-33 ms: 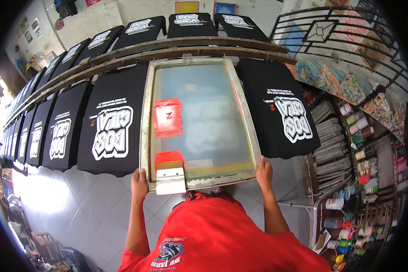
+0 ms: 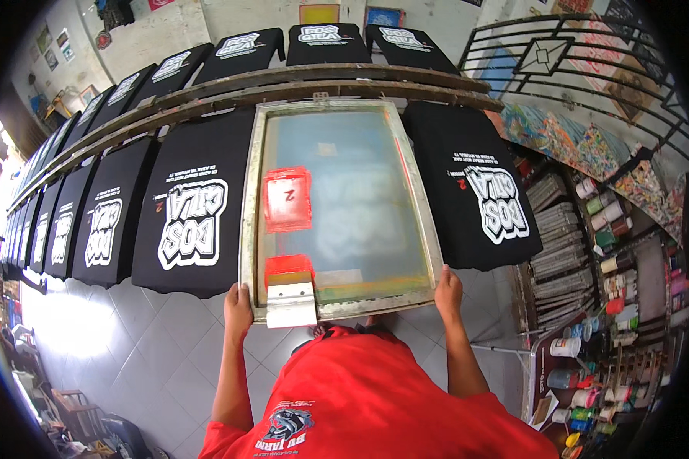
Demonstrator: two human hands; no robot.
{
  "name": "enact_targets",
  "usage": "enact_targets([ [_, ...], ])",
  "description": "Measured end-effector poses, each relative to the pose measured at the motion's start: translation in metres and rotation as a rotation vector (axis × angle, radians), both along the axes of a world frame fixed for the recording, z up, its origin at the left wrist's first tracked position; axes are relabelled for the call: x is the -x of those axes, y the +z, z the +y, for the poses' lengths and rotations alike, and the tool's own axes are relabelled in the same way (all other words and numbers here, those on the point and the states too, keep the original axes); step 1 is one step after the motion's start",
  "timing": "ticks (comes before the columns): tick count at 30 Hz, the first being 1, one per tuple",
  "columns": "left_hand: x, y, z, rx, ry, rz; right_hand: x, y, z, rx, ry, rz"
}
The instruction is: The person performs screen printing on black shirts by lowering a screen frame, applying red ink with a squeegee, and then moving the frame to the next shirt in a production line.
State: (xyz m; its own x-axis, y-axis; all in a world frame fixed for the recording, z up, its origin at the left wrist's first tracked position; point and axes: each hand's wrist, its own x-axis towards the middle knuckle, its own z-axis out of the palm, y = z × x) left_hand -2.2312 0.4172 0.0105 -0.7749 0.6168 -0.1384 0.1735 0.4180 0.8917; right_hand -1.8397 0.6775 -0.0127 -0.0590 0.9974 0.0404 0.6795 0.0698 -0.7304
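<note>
My left hand (image 2: 238, 310) grips the lower left corner of a metal-framed printing screen (image 2: 360, 183), and my right hand (image 2: 448, 294) grips its lower right corner. The screen's translucent mesh has red ink (image 2: 287, 214) in two patches on the left, with a metal-bladed squeegee (image 2: 289, 306) lying over the lower patch at the frame's near edge. The screen sits between black T-shirts with white printed graphics, one on the left (image 2: 187, 153) and one on the right (image 2: 459, 138), over whatever lies beneath it.
Rows of printed black shirts (image 2: 109, 168) line wooden rails (image 2: 409, 92) curving leftward. At right are stacked screens (image 2: 559, 268), shelves of ink pots (image 2: 612, 218) and a black metal grille (image 2: 497, 42). A tiled floor (image 2: 161, 359) shows below; a chair (image 2: 84, 413) stands lower left.
The whole view has shifted very slightly. My hands still hold the screen in much the same place, with no other visible movement.
</note>
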Motion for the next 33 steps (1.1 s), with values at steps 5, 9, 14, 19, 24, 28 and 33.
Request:
enact_targets([
  [5, 0.0, 0.003, 0.012, -0.017, 0.017, -0.009, 0.006, 0.011, 0.008, 0.042, -0.008, -0.064],
  [9, 0.002, 0.002, 0.026, -0.009, 0.013, -0.004, 0.004, 0.0, 0.02, -0.099, -0.051, -0.003],
  [14, 0.003, 0.001, 0.038, -0.008, -0.023, 0.025, 0.002, 0.01, 0.029, 0.01, -0.06, -0.07],
  [19, 0.002, -0.023, 0.04, -0.009, 0.002, -0.027, -0.004, 0.004, 0.033, 0.024, -0.075, -0.073],
  [24, -0.001, -0.01, 0.043, -0.01, -0.026, -0.037, -0.007, 0.001, 0.033, 0.095, -0.071, -0.03],
  [28, -0.002, 0.0, 0.045, 0.036, -0.034, 0.008, -0.011, -0.005, 0.033, 0.071, -0.031, 0.081],
  [33, -0.004, -0.02, 0.049, 0.036, -0.015, 0.033, -0.017, -0.028, 0.037, 0.033, 0.017, 0.074],
])
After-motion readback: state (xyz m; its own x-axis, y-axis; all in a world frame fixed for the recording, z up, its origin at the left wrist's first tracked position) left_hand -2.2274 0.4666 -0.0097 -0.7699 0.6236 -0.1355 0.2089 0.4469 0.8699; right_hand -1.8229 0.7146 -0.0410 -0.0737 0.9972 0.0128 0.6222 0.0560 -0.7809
